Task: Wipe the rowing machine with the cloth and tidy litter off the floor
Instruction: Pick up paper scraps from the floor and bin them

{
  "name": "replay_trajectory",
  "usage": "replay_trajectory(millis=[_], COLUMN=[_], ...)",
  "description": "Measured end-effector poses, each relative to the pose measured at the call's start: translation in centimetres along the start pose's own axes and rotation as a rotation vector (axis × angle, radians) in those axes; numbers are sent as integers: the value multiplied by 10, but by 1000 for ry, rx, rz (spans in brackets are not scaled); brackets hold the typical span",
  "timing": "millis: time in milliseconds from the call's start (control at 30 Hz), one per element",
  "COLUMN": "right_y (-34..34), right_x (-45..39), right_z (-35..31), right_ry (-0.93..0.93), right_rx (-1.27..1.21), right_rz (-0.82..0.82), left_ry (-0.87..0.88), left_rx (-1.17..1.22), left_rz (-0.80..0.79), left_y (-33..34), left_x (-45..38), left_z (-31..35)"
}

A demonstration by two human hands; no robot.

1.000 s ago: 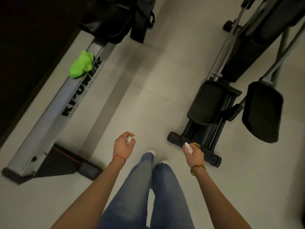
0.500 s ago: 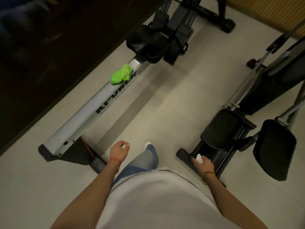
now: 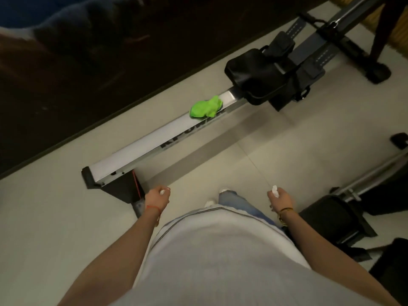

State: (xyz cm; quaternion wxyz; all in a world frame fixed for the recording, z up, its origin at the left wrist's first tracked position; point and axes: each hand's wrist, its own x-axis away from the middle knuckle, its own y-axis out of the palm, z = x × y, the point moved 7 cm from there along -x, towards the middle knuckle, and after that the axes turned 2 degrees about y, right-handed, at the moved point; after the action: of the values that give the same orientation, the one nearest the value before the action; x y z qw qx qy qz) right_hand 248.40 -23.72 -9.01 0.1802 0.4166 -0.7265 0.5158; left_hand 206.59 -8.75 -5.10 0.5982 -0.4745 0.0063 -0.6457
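Note:
A bright green cloth (image 3: 206,107) lies crumpled on the silver rail of the rowing machine (image 3: 141,146), just short of the black seat (image 3: 256,74). My left hand (image 3: 157,198) is curled round a small white scrap of litter (image 3: 163,191), close to the rail's black rear foot. My right hand (image 3: 280,198) grips another white scrap of paper (image 3: 274,191) that pokes out above its fingers. Both hands hang low in front of my body, well apart from the cloth.
A dark glass wall (image 3: 88,74) runs along the far side of the rower. A black elliptical trainer (image 3: 344,208) stands at my right, close to my right arm. Pale tiled floor (image 3: 220,155) lies between the two machines. My shoes show below my shirt.
The view has swung up and left, showing more of the rower and its seat. Both hands keep their scraps and stay low. The cloth has not moved on the rail.

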Motion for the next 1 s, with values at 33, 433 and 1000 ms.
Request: replay_trajectory(millis=[33, 433, 1000], right_y=[-2, -40, 203], right_x=[-7, -71, 89], right_z=[-7, -123, -260], right_ry=[-11, -236, -798], right_rx=[24, 441, 936], right_rz=[-16, -143, -631], left_ry=[-22, -392, -1022], left_rx=[17, 365, 1038], left_rz=[14, 283, 751], left_y=[1, 33, 138], left_x=[3, 65, 278], left_z=[-3, -45, -180])
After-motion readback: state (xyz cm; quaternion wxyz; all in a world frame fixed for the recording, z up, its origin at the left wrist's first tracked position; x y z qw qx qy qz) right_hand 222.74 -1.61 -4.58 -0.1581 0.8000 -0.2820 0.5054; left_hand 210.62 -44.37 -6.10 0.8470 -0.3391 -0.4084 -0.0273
